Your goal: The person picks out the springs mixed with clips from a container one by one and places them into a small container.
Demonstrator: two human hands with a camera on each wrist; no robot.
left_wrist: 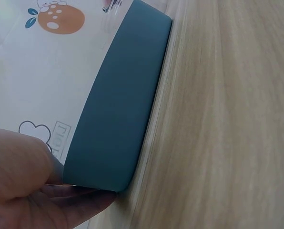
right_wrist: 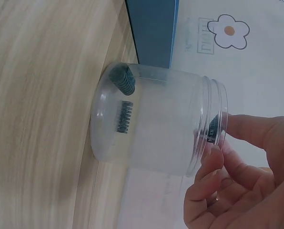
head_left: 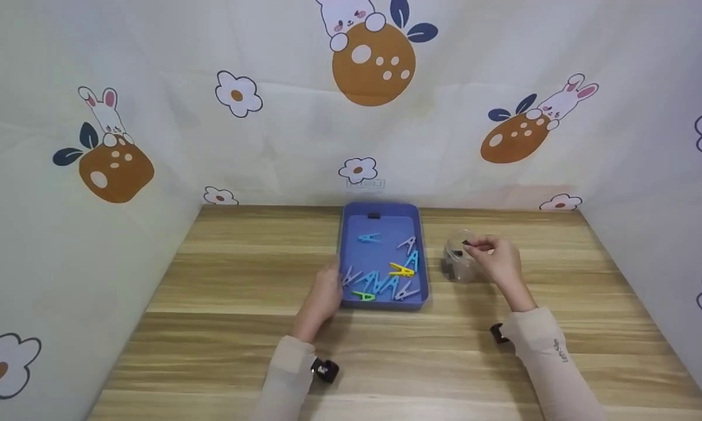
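Note:
My left hand (head_left: 322, 295) grips the near left side of a blue plastic tray (head_left: 380, 252), with the thumb at its rim and the fingers against its outer wall (left_wrist: 116, 105). Several clothespins, among them a yellow clothespin (head_left: 401, 269) and a green clothespin (head_left: 363, 296), lie in the tray. A small black block (head_left: 374, 216) is at its far end. My right hand (head_left: 497, 260) pinches a small black ribbed piece (right_wrist: 212, 129) between thumb and fingers at the mouth of a clear jar (right_wrist: 166, 119). Inside the jar, more black ribbed pieces (right_wrist: 125, 117) rest at the bottom.
The jar stands upright on the wood-grain table (head_left: 239, 339), a short way right of the tray. Pale printed cloth (head_left: 280, 134) hangs along the table's back and sides. Each wrist carries a small black camera (head_left: 326, 371).

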